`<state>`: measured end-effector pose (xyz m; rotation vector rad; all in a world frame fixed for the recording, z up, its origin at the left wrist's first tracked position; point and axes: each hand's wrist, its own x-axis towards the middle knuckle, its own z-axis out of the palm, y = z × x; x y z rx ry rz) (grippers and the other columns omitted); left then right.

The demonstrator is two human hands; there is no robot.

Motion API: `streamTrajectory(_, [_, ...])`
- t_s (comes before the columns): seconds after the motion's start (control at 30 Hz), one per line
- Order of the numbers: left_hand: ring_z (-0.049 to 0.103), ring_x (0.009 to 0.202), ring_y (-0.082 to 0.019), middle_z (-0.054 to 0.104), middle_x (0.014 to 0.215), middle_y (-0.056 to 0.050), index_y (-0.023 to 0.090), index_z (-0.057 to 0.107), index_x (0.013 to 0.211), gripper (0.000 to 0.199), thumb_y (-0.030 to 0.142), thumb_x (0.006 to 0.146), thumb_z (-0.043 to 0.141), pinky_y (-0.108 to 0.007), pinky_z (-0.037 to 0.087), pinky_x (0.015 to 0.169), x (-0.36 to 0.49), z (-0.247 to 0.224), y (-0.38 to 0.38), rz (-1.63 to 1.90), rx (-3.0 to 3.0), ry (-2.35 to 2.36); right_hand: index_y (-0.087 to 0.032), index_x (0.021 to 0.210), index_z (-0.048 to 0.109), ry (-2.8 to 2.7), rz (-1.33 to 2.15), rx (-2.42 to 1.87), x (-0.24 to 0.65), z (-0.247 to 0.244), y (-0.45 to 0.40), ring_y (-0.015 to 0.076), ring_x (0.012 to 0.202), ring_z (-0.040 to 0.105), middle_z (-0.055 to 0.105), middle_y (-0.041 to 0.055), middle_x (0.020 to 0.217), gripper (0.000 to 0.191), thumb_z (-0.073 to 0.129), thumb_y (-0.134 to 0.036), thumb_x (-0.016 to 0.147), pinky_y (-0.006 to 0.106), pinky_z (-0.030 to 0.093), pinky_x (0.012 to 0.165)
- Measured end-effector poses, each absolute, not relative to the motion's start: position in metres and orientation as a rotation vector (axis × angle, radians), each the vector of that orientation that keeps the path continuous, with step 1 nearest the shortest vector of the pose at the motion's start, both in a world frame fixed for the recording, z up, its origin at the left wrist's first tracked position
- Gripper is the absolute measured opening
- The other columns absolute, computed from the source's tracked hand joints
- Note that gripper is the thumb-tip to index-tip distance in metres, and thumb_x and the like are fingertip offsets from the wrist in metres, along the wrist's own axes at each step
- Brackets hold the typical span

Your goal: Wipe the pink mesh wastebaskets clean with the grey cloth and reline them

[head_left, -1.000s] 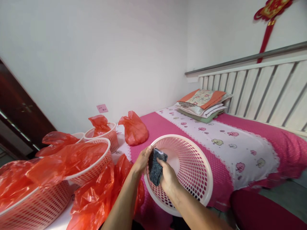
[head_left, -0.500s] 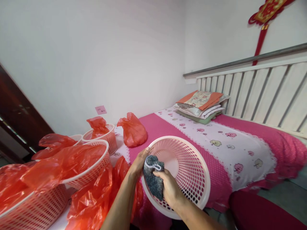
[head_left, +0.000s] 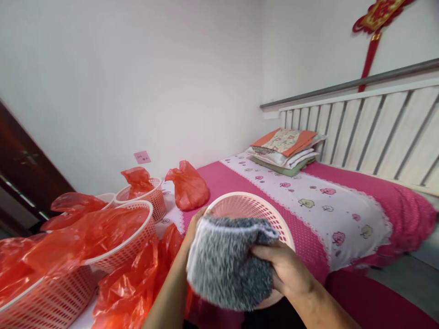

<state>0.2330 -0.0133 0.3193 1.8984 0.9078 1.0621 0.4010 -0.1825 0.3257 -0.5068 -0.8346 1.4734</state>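
1. Right hand [head_left: 290, 267], in the head view, pinches the grey cloth [head_left: 229, 265] by its right side; the left hand [head_left: 193, 228] is mostly hidden behind it, its grip impossible to tell.
2. Grey cloth: fluffy, pale-edged (slightly blurred), held before the round basket [head_left: 283, 221], covering much of its mouth.
3. Pink lattice baskets [head_left: 137, 246] at left hold crumpled red plastic [head_left: 116, 226].

Bare hands [head_left: 288, 268] and bare forearms [head_left: 168, 292], with dark clothing [head_left: 276, 317] below.
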Motion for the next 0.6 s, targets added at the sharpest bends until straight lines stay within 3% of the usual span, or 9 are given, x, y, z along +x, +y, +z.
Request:
streamTrajectory(0.1, [0.071,0.117,-0.031,0.079,0.123,-0.012,0.017,0.072,0.128,0.049,0.052,0.100,0.050,-0.045,0.052,0.106,0.233,0.316,-0.012,1.019,2.007,0.980,-0.019,0.099,0.078,-1.043,1.623,-0.627,0.404,0.330,-0.191,0.0234,0.088,0.069,0.076,0.0042,0.089,0.036,0.089,-0.034,0.068,0.035,0.050,0.086])
streamTrajectory(0.27, [0.060,0.138,-0.028,0.066,0.147,-0.015,0.017,0.062,0.140,0.048,0.040,0.101,0.048,-0.044,0.042,0.120,0.228,0.314,-0.001,1.084,2.101,1.016,-0.016,0.086,0.078,-1.533,1.617,-0.801,0.421,0.327,-0.188,0.0156,0.080,0.062,0.072,0.0002,0.085,0.020,0.081,-0.033,0.076,0.028,0.044,0.081])
streamTrajectory(0.37, [0.067,0.128,-0.030,0.072,0.139,-0.016,0.017,0.064,0.137,0.048,0.040,0.096,0.056,-0.045,0.048,0.112,0.222,0.321,-0.003,1.029,2.153,1.073,-0.018,0.091,0.078,-1.493,1.517,-0.887,0.432,0.324,-0.184,0.0168,0.083,0.062,0.073,0.0000,0.087,0.020,0.079,-0.034,0.078,0.029,0.046,0.080])
streamTrajectory(0.47, [0.071,0.118,-0.031,0.076,0.129,-0.015,0.017,0.068,0.132,0.043,0.032,0.093,0.059,-0.045,0.050,0.106,0.217,0.329,-0.009,0.920,2.249,1.089,-0.020,0.099,0.078,-1.312,1.378,-1.005,0.441,0.318,-0.180,0.0221,0.096,0.067,0.076,0.0031,0.099,0.027,0.078,-0.038,0.079,0.033,0.049,0.088])
streamTrajectory(0.6, [0.074,0.095,-0.030,0.082,0.099,-0.011,0.016,0.078,0.107,0.030,0.030,0.092,0.056,-0.043,0.054,0.094,0.211,0.330,-0.010,0.848,2.227,1.087,-0.020,0.102,0.077,-1.118,1.192,-1.184,0.444,0.303,-0.169,0.0278,0.101,0.070,0.077,0.0060,0.098,0.035,0.075,-0.048,0.080,0.039,0.053,0.089])
